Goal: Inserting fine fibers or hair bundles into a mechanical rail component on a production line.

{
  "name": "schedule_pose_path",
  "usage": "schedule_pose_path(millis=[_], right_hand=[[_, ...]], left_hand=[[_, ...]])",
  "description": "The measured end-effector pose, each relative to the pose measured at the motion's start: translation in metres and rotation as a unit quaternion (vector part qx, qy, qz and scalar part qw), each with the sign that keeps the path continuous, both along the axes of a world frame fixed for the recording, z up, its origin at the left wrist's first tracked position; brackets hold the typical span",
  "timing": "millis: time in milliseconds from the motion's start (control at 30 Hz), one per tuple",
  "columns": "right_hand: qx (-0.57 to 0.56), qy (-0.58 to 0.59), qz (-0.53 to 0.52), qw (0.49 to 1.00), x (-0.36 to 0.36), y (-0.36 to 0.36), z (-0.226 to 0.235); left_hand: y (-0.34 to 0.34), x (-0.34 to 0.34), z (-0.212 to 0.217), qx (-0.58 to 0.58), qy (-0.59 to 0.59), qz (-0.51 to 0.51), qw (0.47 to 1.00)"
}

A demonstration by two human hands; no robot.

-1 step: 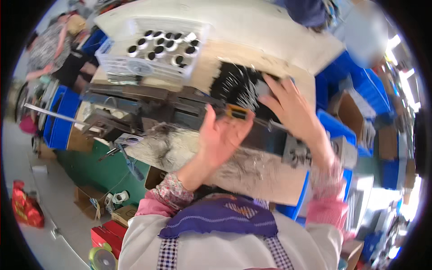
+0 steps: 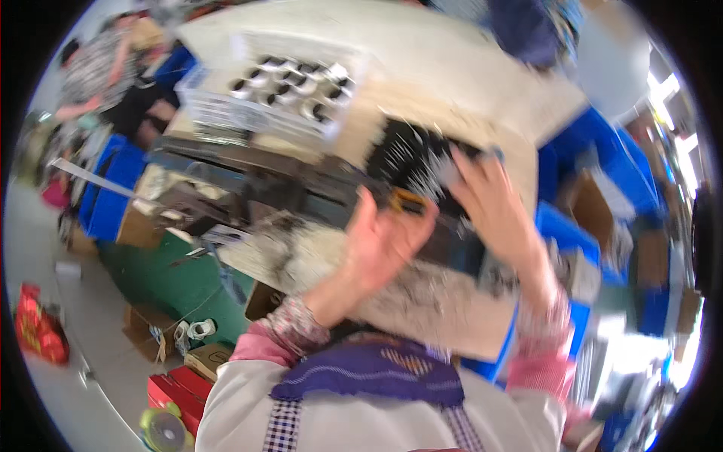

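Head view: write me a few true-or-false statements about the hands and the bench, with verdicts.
1. The left hand and the right hand are both in view. True.
2. Round white pieces with black tops stand in the white crate. True.
3. The right hand is inside the crate. False: it is at the black patch strewn with thin pale pieces.
4. A yellow-orange piece shows beside the left hand's fingers. True.
5. The crate stands to the right of both hands. False: it stands to their left, farther off.

Left head-worn fisheye — faces down; hands (image 2: pixel 385 242) close; workbench (image 2: pixel 467 313) beneath them.
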State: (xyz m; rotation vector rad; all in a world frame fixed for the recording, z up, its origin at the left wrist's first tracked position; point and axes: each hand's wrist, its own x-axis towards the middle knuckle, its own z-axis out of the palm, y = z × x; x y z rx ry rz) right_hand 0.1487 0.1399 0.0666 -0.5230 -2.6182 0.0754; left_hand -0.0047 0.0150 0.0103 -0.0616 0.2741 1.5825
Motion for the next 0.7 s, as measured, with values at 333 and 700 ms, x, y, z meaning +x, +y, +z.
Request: schedule_pose_path(millis=[333,700], right_hand=[[-0.094,0.105,0.026,0.990,-0.027,-0.078,-0.017],[0.037,0.091,-0.051,0.994,-0.032,-0.053,-0.029]], left_hand=[[-0.005,0.009,-0.043,0.132,-0.058,-0.041,0.989],[0.006,0.012,-0.044,0.232,-0.094,-0.062,0.966]])
